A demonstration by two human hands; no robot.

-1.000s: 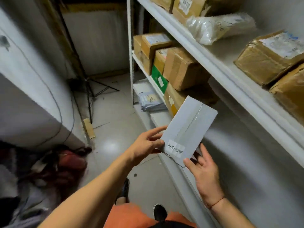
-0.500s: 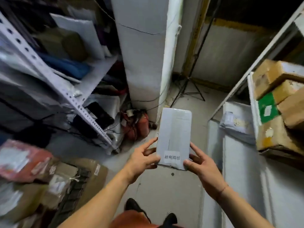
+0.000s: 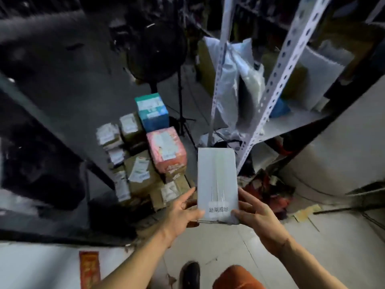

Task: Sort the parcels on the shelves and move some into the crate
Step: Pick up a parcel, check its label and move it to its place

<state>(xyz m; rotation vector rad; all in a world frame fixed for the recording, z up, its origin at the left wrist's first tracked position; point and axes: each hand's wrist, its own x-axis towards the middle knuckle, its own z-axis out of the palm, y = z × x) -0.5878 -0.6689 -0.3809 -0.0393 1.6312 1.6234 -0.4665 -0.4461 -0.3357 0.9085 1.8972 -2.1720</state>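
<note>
Grey-white flat parcel [image 3: 217, 182] held up in mid-air between both hands, long side pointing away, small printed label near its lower edge. Left hand [image 3: 183, 213] grips the lower-left edge, thumb on the front face, fingers behind; index finger sticks out straight along the side. Right hand [image 3: 255, 213] grips the lower-right edge, thumb over the front corner, fingers wrapped behind. Both clamped on the parcel.

Floor [image 3: 229, 251] pale, glossy, scuffed, with scraps of tape and cardboard lying near the right. Stack of boxes [image 3: 145, 163] on the floor beyond the left hand: brown cartons with white labels, a pink box [image 3: 166, 151] on top, a teal-and-blue box [image 3: 153, 111] behind it. Dark standing fan [image 3: 156, 49] behind the stack. White perforated metal shelving [image 3: 277, 84] on the right, plastic-bagged packages [image 3: 239, 69] on it. Red paper strip [image 3: 89, 270] on the floor bottom left. Black shoe [image 3: 190, 274] and orange shorts [image 3: 235, 278] at bottom edge. Room dim, left side blurred and dark.
</note>
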